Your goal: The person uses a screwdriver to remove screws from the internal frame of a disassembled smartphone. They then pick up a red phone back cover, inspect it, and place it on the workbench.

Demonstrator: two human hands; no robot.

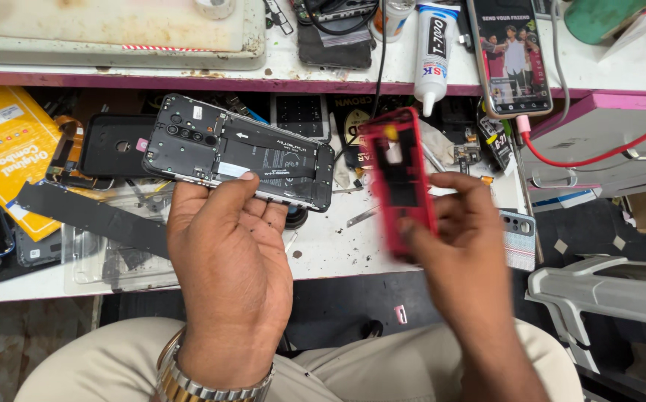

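Left hand (222, 246) grips an opened phone (241, 152), internals facing up for inspection; right hand (453, 238) pinches a blurred red back cover (399, 179) alongside.

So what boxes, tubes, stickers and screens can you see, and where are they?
Yellow package: far left, flat, with orange patches.
Glue tube: top middle, lying down, white with a black label.
Lit phone screen: top right, tall rectangle showing people, red cable plugged in.
Opened phone: in the left hand, black inside with small white stickers.
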